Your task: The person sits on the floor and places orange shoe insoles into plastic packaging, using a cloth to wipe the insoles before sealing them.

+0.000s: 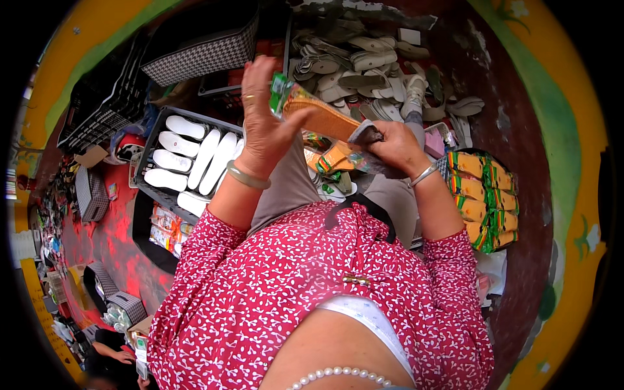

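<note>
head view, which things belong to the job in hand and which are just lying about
Likely part of the job:
grey piece, gripped in the right hand
orange sole, reaching toward the open left hand
packaged orange soles, stacked at right

Seemingly just lying about:
patterned bin
black crate
heap of pale soles, beyond the hands

A checked basket (pixel 205 57) stands near a black plastic crate (pixel 97 125).

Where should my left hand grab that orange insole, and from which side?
Probably at the end by the green packaging, from the left: the orange insole is long and flat, that end points toward your open left hand, and your right hand occupies the other end.
</note>
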